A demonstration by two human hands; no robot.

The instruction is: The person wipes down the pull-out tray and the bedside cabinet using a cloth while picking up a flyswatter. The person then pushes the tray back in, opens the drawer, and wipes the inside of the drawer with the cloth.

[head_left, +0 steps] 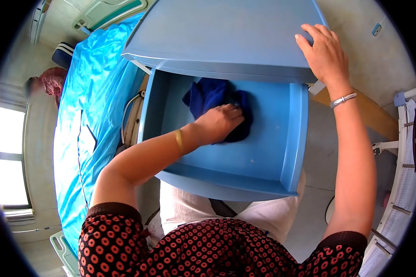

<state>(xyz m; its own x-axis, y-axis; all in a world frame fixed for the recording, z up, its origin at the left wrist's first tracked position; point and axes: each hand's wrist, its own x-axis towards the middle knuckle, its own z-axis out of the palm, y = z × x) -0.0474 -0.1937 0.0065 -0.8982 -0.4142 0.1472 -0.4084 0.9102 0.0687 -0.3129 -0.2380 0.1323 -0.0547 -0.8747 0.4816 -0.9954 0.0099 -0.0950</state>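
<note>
Inside a pulled-out blue drawer (180, 159), my left hand (219, 123) is closed on a dark blue cloth (208, 94). The cloth is bunched up against the drawer floor, and part of it lies under my fingers. My right hand (326, 55) rests on the right edge of the blue-grey cabinet top (226, 34), its fingers bent a little and apart, holding nothing.
A bed covered in shiny blue plastic (85, 115) stands to the left. Another bed with a metal rail (404, 165) is at the far right. At the upper left a person in a reddish top (54, 83) is near the wall.
</note>
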